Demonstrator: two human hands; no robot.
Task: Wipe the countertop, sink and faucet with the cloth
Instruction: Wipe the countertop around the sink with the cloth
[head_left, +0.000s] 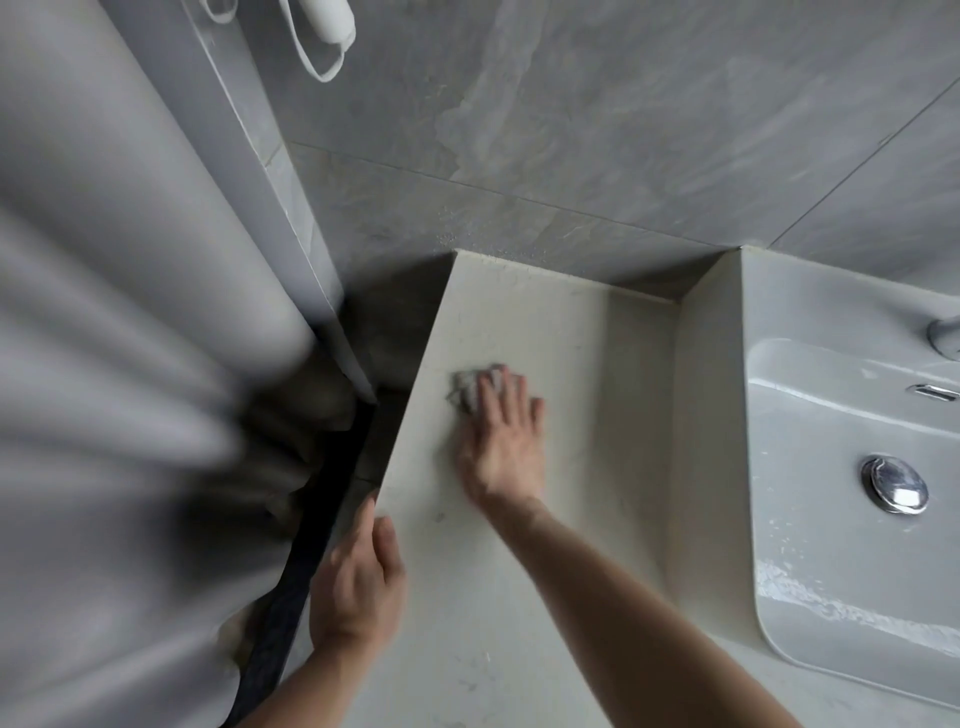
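Observation:
A pale stone countertop (571, 364) runs from the grey tiled wall toward me. My right hand (501, 447) lies flat on it, fingers pressing a small crumpled grey cloth (470, 387) onto the counter's left part. My left hand (358, 587) rests on the counter's left edge, fingers apart, holding nothing. The white sink (810, 571) sits to the right, with a chrome drain plug (894, 484) and an overflow slot (933, 392). Only the faucet's chrome base (943, 335) shows at the right edge.
A grey shower curtain (119, 364) hangs close on the left, blurred. A dark threshold strip (317, 525) runs between it and the counter. A white object with a looped cord (322, 31) hangs on the wall at the top. The sink basin is wet.

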